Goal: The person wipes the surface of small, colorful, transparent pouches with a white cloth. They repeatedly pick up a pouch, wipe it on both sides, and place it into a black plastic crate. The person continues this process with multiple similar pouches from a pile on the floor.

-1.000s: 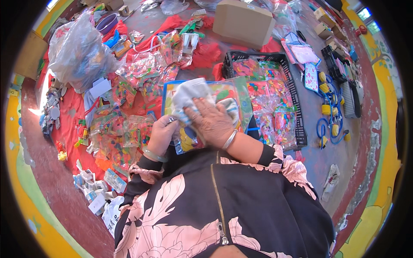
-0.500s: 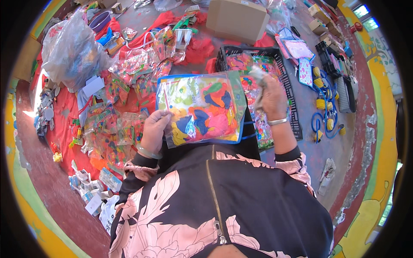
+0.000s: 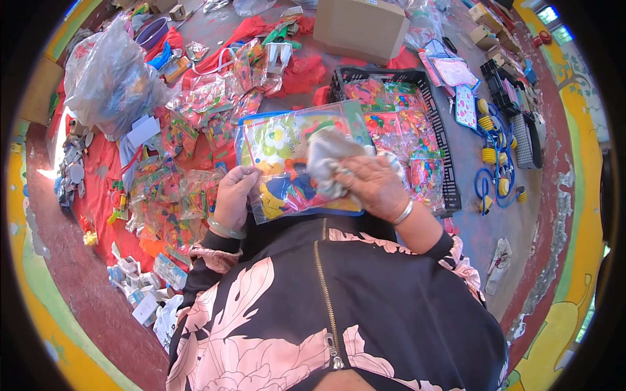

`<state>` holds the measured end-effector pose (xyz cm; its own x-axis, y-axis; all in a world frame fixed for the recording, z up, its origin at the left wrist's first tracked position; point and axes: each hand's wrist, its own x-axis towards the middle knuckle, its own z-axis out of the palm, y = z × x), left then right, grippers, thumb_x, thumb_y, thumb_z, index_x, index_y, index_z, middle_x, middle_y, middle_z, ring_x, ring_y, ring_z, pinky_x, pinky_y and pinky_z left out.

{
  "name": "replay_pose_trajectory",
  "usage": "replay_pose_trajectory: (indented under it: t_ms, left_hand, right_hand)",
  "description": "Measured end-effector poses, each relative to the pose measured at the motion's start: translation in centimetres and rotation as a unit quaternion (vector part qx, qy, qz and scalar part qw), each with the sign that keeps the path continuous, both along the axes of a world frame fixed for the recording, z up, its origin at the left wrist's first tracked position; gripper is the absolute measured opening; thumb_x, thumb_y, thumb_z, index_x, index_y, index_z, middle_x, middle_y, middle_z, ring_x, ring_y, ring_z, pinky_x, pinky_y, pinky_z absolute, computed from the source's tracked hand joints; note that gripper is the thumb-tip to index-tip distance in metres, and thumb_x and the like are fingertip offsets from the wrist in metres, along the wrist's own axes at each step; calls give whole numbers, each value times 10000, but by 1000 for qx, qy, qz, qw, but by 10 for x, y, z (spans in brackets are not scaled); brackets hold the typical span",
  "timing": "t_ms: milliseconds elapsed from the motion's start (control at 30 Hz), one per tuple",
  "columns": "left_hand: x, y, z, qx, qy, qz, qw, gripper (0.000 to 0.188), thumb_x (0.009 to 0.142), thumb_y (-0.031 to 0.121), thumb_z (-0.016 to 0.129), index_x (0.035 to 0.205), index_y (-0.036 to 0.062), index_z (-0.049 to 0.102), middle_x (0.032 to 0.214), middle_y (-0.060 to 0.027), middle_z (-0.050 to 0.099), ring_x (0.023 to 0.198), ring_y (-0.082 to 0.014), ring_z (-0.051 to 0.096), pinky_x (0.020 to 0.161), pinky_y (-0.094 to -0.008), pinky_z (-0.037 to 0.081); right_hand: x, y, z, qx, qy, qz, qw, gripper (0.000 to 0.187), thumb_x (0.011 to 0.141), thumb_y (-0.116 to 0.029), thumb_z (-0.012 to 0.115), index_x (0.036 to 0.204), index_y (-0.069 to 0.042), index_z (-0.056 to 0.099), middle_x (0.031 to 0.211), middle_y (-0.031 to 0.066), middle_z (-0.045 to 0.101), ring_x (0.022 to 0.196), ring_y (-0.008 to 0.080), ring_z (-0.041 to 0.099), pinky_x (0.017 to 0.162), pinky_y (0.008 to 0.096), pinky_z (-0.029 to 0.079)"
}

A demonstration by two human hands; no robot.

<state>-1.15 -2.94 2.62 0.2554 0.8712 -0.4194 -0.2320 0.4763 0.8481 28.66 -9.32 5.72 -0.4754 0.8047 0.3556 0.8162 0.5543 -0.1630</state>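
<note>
On my lap lies a flat clear plastic bag [image 3: 277, 194] of colourful limp pieces that look like balloons, with a green strip at its right side. A blue-edged board or tray [image 3: 250, 118] shows from under it. My left hand [image 3: 233, 197] pinches the bag's left edge between thumb and fingers. In my right hand [image 3: 377, 186] is a bunched grey-white cloth [image 3: 325, 155], held over the bag's right half and seemingly against it. Cloth and hand hide that part of the bag.
A black plastic crate [image 3: 435, 117] of similar filled bags stands at the right. Many more bags [image 3: 169, 189] lie on red sheeting at the left, near a big clear sack [image 3: 107, 78]. Beyond are a cardboard box [image 3: 358, 29] and, far right, blue cords with yellow pieces [image 3: 499, 159].
My right hand has swung left from above the crate, bringing the cloth onto the bag. The left hand keeps its pinch in about the same place.
</note>
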Motion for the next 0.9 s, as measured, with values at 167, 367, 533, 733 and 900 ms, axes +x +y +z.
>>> replay_pose_trajectory:
  t_ms: [167, 367, 533, 733, 900]
  left_hand:
    - [-4, 1, 7, 2, 14, -16, 1000, 115, 899, 124, 560, 946, 25, 594, 693, 43, 522, 570, -37, 471, 508, -188, 382]
    - [3, 14, 29, 22, 70, -26, 997, 135, 906, 156, 561, 924, 25, 589, 690, 43, 547, 566, -27, 480, 500, -177, 364]
    - [-4, 40, 14, 124, 144, -54, 980, 144, 896, 156, 586, 921, 16, 611, 747, 7, 609, 599, -21, 513, 516, -163, 379]
    - [-5, 36, 44, 123, 162, -70, 977, 140, 889, 137, 584, 945, 15, 625, 808, -26, 647, 697, -53, 585, 536, -172, 414]
    - [-10, 26, 93, 233, 136, -28, 962, 116, 894, 39, 537, 941, -16, 627, 876, -54, 657, 809, -101, 623, 675, -216, 492]
  right_hand:
    - [97, 16, 5, -115, 185, -197, 956, 159, 750, -43, 565, 860, -24, 678, 858, 116, 664, 837, 216, 630, 728, 314, 473]
    - [101, 71, 27, -243, 301, -247, 889, 301, 815, -278, 638, 892, 10, 673, 794, 154, 656, 737, 214, 628, 669, 317, 481]
    - [76, 128, 9, -356, 250, -177, 883, 291, 770, -237, 689, 889, 28, 673, 766, 107, 659, 709, 171, 604, 666, 301, 474]
    - [66, 137, 14, -381, 348, -176, 838, 229, 702, -145, 720, 838, 38, 690, 747, 69, 656, 682, 128, 583, 644, 278, 471]
    - [68, 102, 85, -297, 399, -109, 861, 174, 758, -78, 667, 883, 41, 686, 769, 68, 658, 687, 101, 581, 636, 243, 464]
